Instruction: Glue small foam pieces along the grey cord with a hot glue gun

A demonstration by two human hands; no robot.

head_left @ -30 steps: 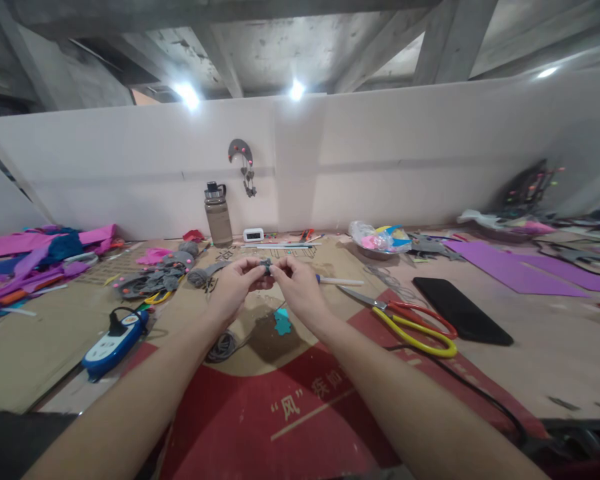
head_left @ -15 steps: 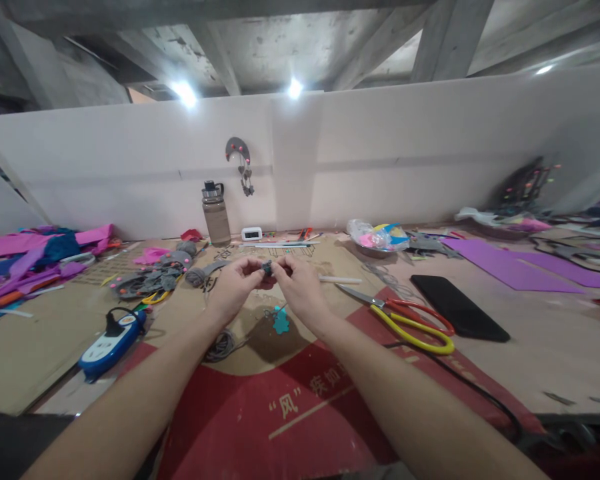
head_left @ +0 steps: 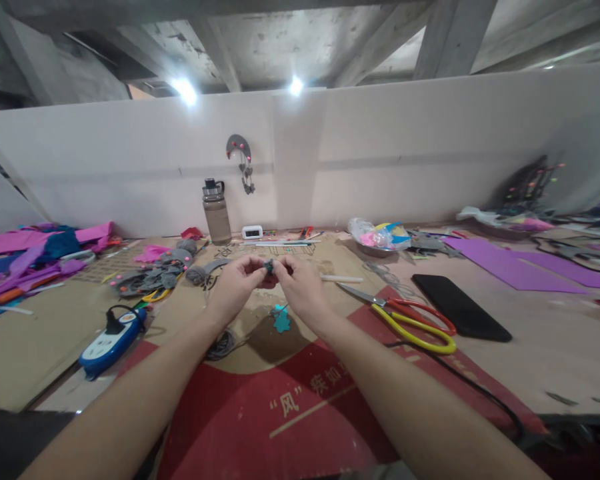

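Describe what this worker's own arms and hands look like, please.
The bare, ungloved left hand and bare, ungloved right hand are a person's. Both slender forearms show no sleeves, and no watch, bracelet or attached cable is visible. Fingers are too small to rule out rings.

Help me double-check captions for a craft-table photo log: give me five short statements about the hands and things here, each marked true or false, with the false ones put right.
1. The left hand and right hand both pinch a small dark piece. True.
2. The metal scissors with red and yellow handles are in the left hand. False: the scissors lie to the right of the right hand.
3. The flat black rectangular phone is right of the scissors. True.
4. The translucent grey bottle lies on its side. False: the bottle stands upright.
5. The grey crescent ornament is up on the white partition. True.
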